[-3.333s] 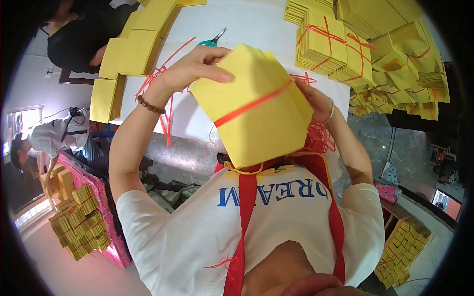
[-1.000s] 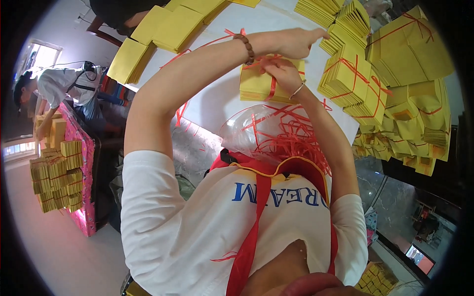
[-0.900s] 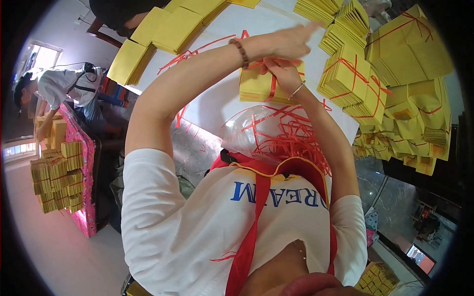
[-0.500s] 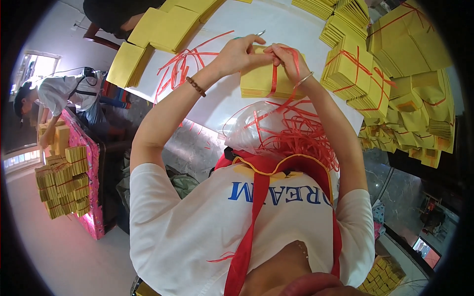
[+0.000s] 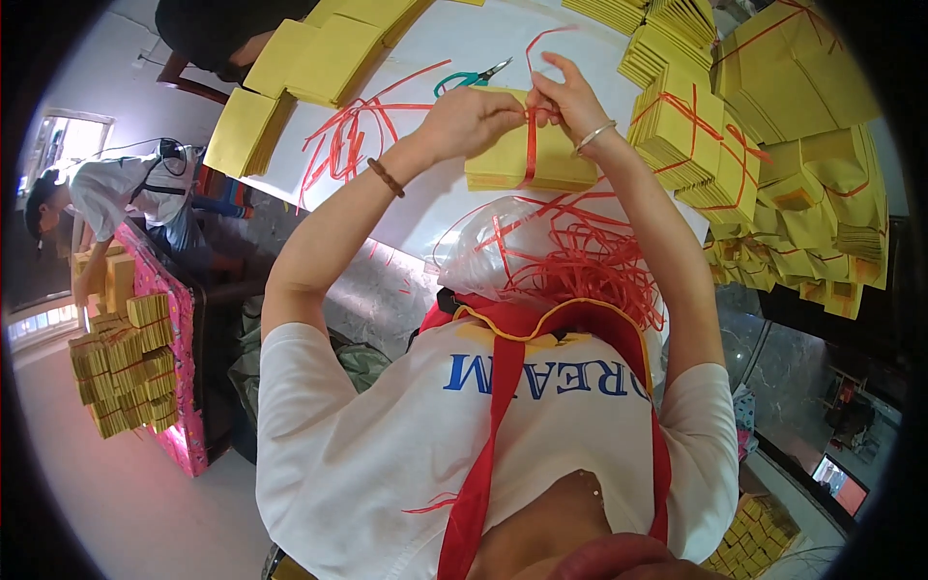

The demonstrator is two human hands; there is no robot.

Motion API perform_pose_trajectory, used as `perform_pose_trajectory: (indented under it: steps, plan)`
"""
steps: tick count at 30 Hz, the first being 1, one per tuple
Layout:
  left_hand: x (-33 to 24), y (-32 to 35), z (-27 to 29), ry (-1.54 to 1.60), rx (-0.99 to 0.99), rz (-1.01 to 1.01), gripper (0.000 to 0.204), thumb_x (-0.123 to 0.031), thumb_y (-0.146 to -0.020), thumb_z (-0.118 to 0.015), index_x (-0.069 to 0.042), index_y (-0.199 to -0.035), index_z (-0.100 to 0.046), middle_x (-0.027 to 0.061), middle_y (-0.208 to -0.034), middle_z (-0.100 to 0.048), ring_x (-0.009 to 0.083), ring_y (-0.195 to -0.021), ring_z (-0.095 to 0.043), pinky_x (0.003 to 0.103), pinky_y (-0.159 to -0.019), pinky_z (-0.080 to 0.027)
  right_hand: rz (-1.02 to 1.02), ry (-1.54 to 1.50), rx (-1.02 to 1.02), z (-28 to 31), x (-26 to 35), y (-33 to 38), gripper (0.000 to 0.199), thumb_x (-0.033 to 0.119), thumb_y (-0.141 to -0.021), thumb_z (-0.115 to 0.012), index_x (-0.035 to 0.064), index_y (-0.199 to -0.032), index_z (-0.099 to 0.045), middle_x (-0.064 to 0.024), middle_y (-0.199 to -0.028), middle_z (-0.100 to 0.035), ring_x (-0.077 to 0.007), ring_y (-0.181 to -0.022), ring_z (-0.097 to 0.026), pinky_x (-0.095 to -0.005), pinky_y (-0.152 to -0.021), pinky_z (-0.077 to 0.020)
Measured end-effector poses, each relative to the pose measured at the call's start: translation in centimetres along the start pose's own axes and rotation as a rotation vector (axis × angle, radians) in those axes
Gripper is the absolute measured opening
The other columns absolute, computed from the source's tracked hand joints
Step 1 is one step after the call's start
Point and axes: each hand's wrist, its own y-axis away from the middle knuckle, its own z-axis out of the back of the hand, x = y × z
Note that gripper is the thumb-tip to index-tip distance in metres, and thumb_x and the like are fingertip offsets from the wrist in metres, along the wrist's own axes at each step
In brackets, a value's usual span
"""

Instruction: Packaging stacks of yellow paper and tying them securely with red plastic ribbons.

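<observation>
Both hands meet over a yellow paper bundle [image 5: 527,159] lying on the white desk [image 5: 425,208]: the left grip [image 5: 469,121] and right grip [image 5: 570,97] are each pinched shut on the red strap [image 5: 530,145] crossing it. Green-handled scissors [image 5: 469,77] lie just beyond; tied bundles [image 5: 696,130] stand to the right.

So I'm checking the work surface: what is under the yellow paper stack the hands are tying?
The yellow paper stack lies on the white table. A red strap wraps over it, pinched by the left hand and right hand. Whatever lies beneath the stack is hidden.
</observation>
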Motion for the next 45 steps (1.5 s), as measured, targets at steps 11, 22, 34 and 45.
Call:
perform_pose_trajectory:
  steps: [11, 22, 34, 45]
  plan:
    - [0.4, -1.9, 2.7, 0.691, 0.487, 0.526, 0.021, -0.028, -0.083, -0.056, -0.008, -0.082, -0.062, -0.0064, -0.062, -0.049, 0.003, -0.055, -0.039, 0.018, -0.049, -0.03, 0.824, 1.042, -0.178, -0.4, -0.2, 3.3, 0.011, 0.017, -0.067, -0.065, 0.0095, -0.069, -0.058, -0.0014, -0.089, -0.053, -0.0214, -0.086, -0.049, -0.0326, -0.074, -0.0375]
    - [0.6, -1.8, 2.7, 0.653, 0.402, 0.506, 0.021, -0.022, -0.083, -0.055, -0.003, -0.083, -0.062, -0.0025, -0.065, -0.054, 0.0048, -0.053, -0.04, 0.021, -0.049, -0.034, -0.056, 0.109, 0.262, 2.9, 3.4, 6.2, 0.027, 0.028, -0.087, -0.047, 0.0056, -0.074, -0.054, 0.0017, -0.066, -0.048, -0.0058, -0.062, -0.043, -0.0182, -0.058, -0.0346]
    - [1.0, -0.8, 3.5, 0.449, 0.199, 0.398, 0.019, -0.017, -0.078, -0.057, -0.002, -0.091, -0.058, -0.0022, -0.056, -0.046, 0.0057, -0.052, -0.039, 0.022, -0.049, -0.032, -0.054, 0.557, 0.099, 5.4, 3.1, 7.0, 0.029, 0.029, -0.085, -0.049, 0.0042, -0.072, -0.056, 0.0059, -0.054, -0.036, -0.0045, -0.049, -0.03, -0.021, -0.046, -0.0252]
    - [1.0, 1.8, 1.1, -0.076, 0.016, 0.085, 0.016, -0.013, -0.08, -0.051, -0.014, -0.094, -0.059, 0.006, -0.063, -0.054, 0.0183, -0.057, -0.055, 0.032, -0.049, -0.041, -0.17, 0.804, 0.027, 7.6, -1.0, 6.9, 0.033, 0.03, -0.085, -0.049, 0.0008, -0.071, -0.054, 0.0018, -0.056, -0.046, -0.0084, -0.052, -0.039, -0.0247, -0.049, -0.0329]
